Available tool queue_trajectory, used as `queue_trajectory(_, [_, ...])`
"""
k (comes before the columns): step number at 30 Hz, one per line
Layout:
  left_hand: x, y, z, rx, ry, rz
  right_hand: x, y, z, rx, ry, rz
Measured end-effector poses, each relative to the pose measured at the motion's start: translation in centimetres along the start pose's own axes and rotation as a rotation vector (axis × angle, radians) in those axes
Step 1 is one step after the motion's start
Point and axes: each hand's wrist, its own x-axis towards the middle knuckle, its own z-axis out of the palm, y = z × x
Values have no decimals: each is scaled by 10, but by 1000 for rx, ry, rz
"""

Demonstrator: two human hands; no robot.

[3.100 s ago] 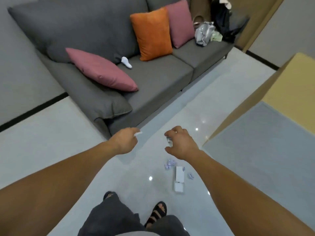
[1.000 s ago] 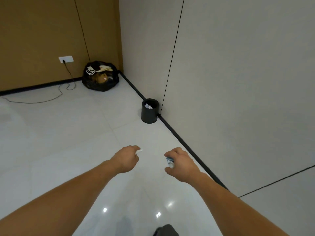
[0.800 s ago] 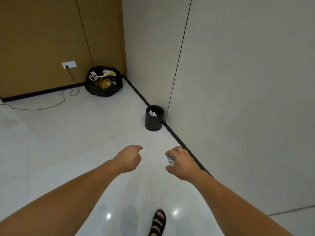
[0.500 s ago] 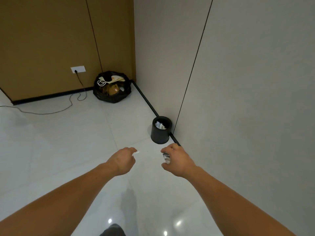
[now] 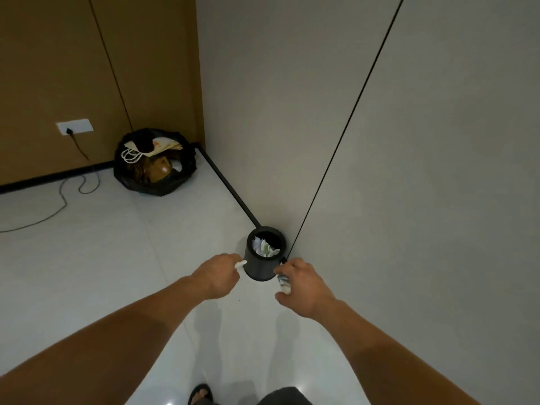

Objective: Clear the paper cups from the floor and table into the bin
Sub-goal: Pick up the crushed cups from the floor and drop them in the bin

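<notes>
The bin point(image 5: 258, 271) stands against the wall point(image 5: 409, 171) at twelve o'clock, crumpled paper point(image 5: 264, 248) already inside. My left hand point(image 5: 217, 276) pinches a white scrap point(image 5: 241, 264) at its nine o'clock; my right hand point(image 5: 304, 283) curls round a crumpled cup point(image 5: 283, 283) at its four o'clock. Neither is dropped yet.

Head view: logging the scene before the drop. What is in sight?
bin: one, black, floor against grey wall
crumpled paper: several, white and green, inside bin
rubbish bag: one, black, in corner
socket: one, white, brown wall
cable: one, dark, socket to floor
sandal: one, black, bottom edge
paper piece: one, white, pinched in left hand
crushed cup: one, white and blue, in right hand
left hand: one, left of bin
right hand: one, right of bin
</notes>
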Motion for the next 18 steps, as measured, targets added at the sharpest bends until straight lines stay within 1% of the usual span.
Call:
queue_trajectory(5, [88,10,-21,46,-77,60,62,22,-10,51,-7,73])
queue_trajectory(9, [172,18,-21,66,-171,55,133,56,-15,95,-35,125])
queue_trajectory(14, [271,19,-25,50,-216,-9,229,103,-10,124,-138,133])
queue_trajectory(18, [344,7,-13,-10,-277,-89,293,136,12,135,-241,160])
